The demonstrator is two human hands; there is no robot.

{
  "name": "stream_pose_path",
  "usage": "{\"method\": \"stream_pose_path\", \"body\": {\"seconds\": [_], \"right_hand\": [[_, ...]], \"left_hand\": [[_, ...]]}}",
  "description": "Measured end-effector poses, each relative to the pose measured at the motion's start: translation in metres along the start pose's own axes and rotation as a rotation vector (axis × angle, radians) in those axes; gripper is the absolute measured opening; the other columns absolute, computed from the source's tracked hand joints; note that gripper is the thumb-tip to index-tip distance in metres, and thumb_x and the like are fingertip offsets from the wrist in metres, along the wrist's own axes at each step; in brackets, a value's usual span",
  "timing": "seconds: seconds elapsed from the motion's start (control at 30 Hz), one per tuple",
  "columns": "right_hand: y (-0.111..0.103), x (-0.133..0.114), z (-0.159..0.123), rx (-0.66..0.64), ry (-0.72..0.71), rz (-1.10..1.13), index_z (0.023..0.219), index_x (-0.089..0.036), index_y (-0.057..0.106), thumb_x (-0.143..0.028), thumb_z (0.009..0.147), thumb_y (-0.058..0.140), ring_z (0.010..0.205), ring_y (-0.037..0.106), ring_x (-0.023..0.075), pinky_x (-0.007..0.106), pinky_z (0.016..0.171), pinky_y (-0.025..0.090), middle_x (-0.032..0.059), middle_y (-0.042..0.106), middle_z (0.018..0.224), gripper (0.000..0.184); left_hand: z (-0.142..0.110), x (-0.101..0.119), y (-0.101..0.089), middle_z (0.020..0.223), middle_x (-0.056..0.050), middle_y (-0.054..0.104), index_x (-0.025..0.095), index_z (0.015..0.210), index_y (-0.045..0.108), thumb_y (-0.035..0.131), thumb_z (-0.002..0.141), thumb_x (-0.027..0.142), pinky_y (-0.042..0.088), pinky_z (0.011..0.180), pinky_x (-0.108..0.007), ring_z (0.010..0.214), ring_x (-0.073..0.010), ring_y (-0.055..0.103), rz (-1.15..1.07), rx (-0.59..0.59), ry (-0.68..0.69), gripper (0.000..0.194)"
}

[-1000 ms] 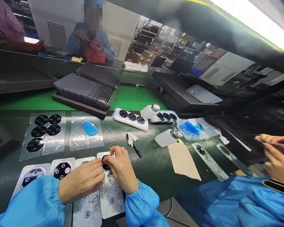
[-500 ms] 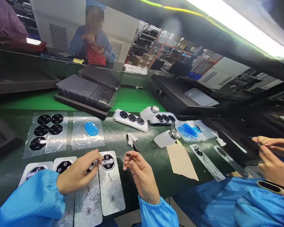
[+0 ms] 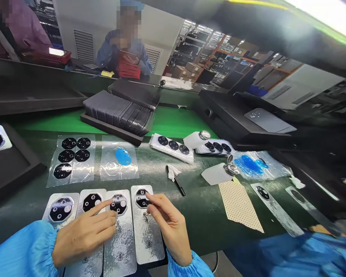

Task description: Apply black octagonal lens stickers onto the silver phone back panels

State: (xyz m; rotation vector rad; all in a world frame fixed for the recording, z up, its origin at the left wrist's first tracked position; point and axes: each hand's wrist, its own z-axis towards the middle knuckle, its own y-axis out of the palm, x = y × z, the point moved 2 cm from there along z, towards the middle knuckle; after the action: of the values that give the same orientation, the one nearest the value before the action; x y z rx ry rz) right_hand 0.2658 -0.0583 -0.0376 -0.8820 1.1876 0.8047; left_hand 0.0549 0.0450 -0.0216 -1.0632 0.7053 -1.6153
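Observation:
Several silvery phone back panels lie side by side in front of me, each with a black octagonal camera plate near its top. My left hand is palm down over the middle panels. Its index finger is stretched towards the black plate of the third panel, and its other fingers are loosely bent. Over the rightmost panel, my right hand has thumb and index finger pinched at the right edge of its black plate. Whatever the pinch holds is too small to make out.
Behind the panels lie a sheet of black octagonal stickers and a film with a blue piece. Tweezers with a white wipe, a dispenser bottle and a dotted beige sheet lie right. A tray of dark panels stands behind.
My right hand has moved left and down onto the rightmost panel's plate. My left hand has drawn back from that panel to the third. The view has shifted left.

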Motion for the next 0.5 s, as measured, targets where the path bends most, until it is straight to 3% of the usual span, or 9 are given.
{"method": "stream_pose_path", "body": {"seconds": [0.07, 0.2, 0.5], "right_hand": [[0.007, 0.006, -0.001, 0.011, 0.017, 0.008, 0.115, -0.026, 0.067, -0.020, 0.089, 0.064, 0.083, 0.064, 0.0145, 0.025, 0.073, 0.051, 0.0013, 0.066, 0.090, 0.027], [0.015, 0.009, 0.001, -0.032, -0.049, -0.072, 0.096, -0.022, 0.069, -0.018, 0.090, 0.062, 0.086, 0.065, 0.0157, 0.025, 0.075, 0.052, 0.0031, 0.067, 0.091, 0.010], [0.028, 0.001, 0.004, -0.150, -0.241, -0.252, 0.101, -0.024, 0.071, -0.009, 0.095, 0.050, 0.080, 0.062, 0.0148, 0.025, 0.068, 0.050, 0.0037, 0.059, 0.088, 0.026]], "left_hand": [[-0.001, 0.000, 0.004, 0.087, -0.004, 0.070, 0.014, 0.086, 0.059, 0.039, 0.097, 0.003, 0.041, 0.116, -0.050, 0.099, -0.0172, 0.068, 0.051, -0.002, 0.030, 0.026], [-0.003, -0.003, 0.008, 0.089, -0.005, 0.071, 0.012, 0.085, 0.060, 0.040, 0.097, 0.002, 0.039, 0.118, -0.050, 0.103, -0.0181, 0.068, 0.120, -0.009, 0.060, 0.026], [-0.001, -0.001, 0.006, 0.091, -0.006, 0.071, 0.012, 0.084, 0.062, 0.039, 0.097, 0.002, 0.046, 0.114, -0.044, 0.099, -0.0175, 0.068, 0.224, -0.037, 0.114, 0.028]]}}
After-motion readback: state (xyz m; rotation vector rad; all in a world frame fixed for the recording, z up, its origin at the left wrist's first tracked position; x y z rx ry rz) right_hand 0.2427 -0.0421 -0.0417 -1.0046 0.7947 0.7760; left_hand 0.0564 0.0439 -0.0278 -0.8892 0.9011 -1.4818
